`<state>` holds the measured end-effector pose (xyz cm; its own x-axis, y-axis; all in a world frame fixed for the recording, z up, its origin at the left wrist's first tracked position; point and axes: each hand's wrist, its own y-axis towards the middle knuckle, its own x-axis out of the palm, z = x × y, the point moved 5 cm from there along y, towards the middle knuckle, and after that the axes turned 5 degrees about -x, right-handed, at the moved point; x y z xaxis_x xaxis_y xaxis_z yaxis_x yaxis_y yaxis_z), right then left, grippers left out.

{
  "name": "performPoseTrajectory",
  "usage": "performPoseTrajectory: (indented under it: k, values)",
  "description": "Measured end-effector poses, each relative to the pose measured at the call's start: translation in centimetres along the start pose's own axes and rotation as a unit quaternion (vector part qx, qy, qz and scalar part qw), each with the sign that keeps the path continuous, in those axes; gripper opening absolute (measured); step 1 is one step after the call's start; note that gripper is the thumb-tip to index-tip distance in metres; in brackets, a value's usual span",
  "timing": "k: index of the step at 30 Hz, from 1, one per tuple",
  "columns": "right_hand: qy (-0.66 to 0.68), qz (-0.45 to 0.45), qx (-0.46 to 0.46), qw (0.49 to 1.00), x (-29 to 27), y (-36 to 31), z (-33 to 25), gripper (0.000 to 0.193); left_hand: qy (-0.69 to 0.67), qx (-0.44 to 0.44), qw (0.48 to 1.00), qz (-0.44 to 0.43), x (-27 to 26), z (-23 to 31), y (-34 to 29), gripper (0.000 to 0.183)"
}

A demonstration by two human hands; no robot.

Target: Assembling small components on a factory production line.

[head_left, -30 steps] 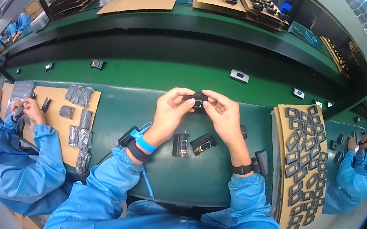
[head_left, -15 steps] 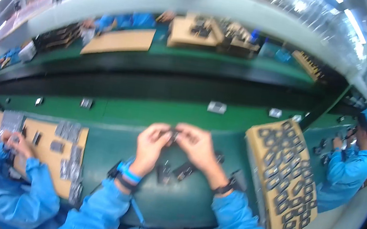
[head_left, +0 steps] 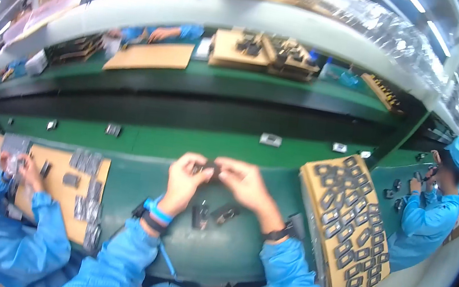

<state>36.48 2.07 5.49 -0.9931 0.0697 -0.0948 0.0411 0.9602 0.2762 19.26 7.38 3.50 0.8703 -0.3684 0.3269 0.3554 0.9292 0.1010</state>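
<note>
Above the middle of the green table, my left hand (head_left: 182, 182) and my right hand (head_left: 246, 186) meet fingertip to fingertip. Both are closed in a pinch on one small black part (head_left: 212, 170), mostly covered by the fingers, so its exact kind does not show. Below them on the table lie a dark box-shaped piece (head_left: 200, 217) and a second black piece (head_left: 224, 215), set slightly apart. A dark grey block (head_left: 296, 226) rests just right of my right wrist.
At right, a cardboard sheet (head_left: 313, 214) bears rows of black frame-like parts (head_left: 348, 216). A co-worker (head_left: 23, 232) handles a part at left beside cardboard (head_left: 58, 210) with wrapped pieces. Another co-worker (head_left: 426, 224) sits far right. Small units (head_left: 270, 140) dot the green strip behind.
My hands stay together on the black part, with slight finger shifts. The view has shifted a little. Across the shelf, another person's hand has come further into sight.
</note>
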Motion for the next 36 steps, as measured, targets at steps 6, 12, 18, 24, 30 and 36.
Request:
performPoseTrajectory:
  k: [6, 12, 18, 24, 30, 36]
  values:
    - [-0.233, 0.173, -0.083, 0.953, -9.6, -3.5, -5.8, 0.027, -0.009, 0.036, 0.999, 0.034, -1.3, 1.5, 2.1, 0.027]
    - [-0.448, -0.036, -0.048, 0.892, -5.8, -9.6, -3.9, 0.056, 0.009, 0.019, 0.999, 0.050, -1.8, 0.4, 1.0, 0.028]
    - [-0.472, -0.034, -0.062, 0.879, -4.7, -8.6, -1.5, 0.049, 0.017, 0.020, 0.999, 0.022, -2.7, -0.6, 0.6, 0.029]
    - [-0.488, -0.018, -0.057, 0.871, -5.2, -8.7, -1.6, 0.048, 0.010, 0.009, 1.000, 0.014, -1.1, -0.5, 0.8, 0.026]
    - [-0.534, 0.085, -0.167, 0.824, -6.9, -7.8, -6.6, 0.038, 0.036, 0.054, 0.997, 0.043, -3.4, 0.5, 0.9, 0.027]
    - [-0.661, 0.258, 0.074, 0.700, -16.8, -10.1, -8.4, 0.044, 0.022, 0.014, 0.999, 0.034, -1.6, 0.9, 0.8, 0.026]
